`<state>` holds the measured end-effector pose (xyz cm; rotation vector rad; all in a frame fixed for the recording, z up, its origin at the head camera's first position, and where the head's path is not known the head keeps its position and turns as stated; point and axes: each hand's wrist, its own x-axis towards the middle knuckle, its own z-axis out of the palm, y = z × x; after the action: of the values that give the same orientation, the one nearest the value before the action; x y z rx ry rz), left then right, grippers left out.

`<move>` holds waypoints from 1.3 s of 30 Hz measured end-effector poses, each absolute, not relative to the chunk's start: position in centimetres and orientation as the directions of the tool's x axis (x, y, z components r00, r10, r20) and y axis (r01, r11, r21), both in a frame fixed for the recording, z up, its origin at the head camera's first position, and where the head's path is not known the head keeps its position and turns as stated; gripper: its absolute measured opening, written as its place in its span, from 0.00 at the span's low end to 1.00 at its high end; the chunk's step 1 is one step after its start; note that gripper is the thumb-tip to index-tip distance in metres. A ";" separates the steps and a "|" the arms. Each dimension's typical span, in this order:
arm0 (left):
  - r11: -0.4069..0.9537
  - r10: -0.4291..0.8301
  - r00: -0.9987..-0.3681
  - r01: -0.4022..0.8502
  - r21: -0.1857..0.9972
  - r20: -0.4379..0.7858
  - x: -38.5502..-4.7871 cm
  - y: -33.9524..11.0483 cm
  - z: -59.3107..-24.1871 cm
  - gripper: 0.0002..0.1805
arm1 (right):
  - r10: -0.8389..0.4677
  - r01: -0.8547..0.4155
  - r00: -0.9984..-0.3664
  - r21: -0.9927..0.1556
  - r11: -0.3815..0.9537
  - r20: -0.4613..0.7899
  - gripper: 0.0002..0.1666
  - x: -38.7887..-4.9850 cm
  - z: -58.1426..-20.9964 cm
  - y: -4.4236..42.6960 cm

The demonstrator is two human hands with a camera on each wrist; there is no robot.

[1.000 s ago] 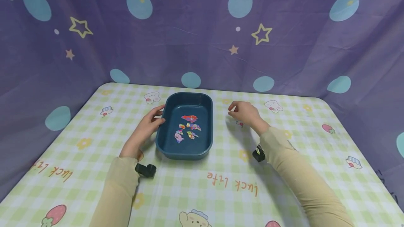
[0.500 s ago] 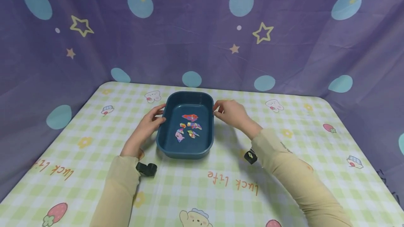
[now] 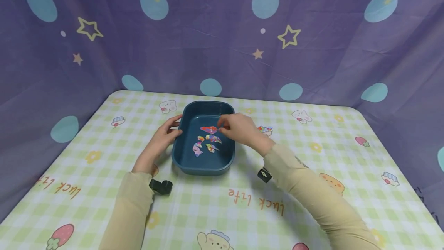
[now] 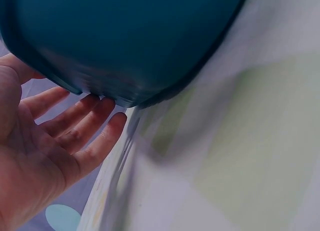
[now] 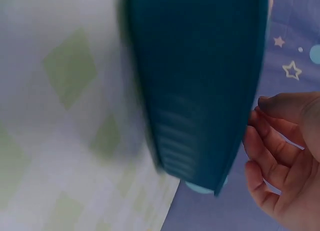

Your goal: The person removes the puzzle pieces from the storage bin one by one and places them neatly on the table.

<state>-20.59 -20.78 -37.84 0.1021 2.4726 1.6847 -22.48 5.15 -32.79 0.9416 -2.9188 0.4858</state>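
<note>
Scraps (image 3: 213, 139) lie in the tray (image 3: 189, 161), beyond the tablecloth's (image 3: 194, 211) upside-down "luck life" lettering (image 3: 262, 203). Our left hand (image 3: 161, 138), fingers spread, touches the tray's left edge; our nearer right hand (image 3: 239, 128), bunched narrow, whether holding anything we cannot tell, crosses its right edge, the crosswise red scrap (image 3: 208, 129) just left of its fingertips.

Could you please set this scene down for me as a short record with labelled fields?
Container: blue tray on a checked tablecloth
Contents: several colourful scraps on the tray's floor
Left hand: touches the outside of the tray's left wall
Right hand: above the tray's right side, fingers bent; whether they hold anything is unclear
Backdrop: purple curtain with stars and blue ovals
</note>
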 end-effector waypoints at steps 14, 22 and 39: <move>0.381 0.129 -0.989 -0.024 0.924 -0.079 -20.6 -20.9 -38.1 0.31 | -0.643 -0.634 -0.766 -0.189 0.750 0.014 0.08 -22.0 -34.7 2.0; 0.391 0.121 -0.990 -0.019 0.920 -0.072 -20.7 -20.9 -38.3 0.31 | -0.611 -0.599 -0.788 -0.130 0.790 -0.078 0.10 -22.2 -35.3 1.3; 0.370 0.129 -0.986 -0.052 0.928 -0.106 -20.4 -20.6 -37.3 0.31 | -0.592 -0.596 -0.796 -0.010 0.803 -0.131 0.10 -22.4 -36.0 0.7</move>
<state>-20.43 -20.60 -37.28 0.0707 2.4626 1.6767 -22.39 0.72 -35.98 1.0263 -3.1035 -0.0526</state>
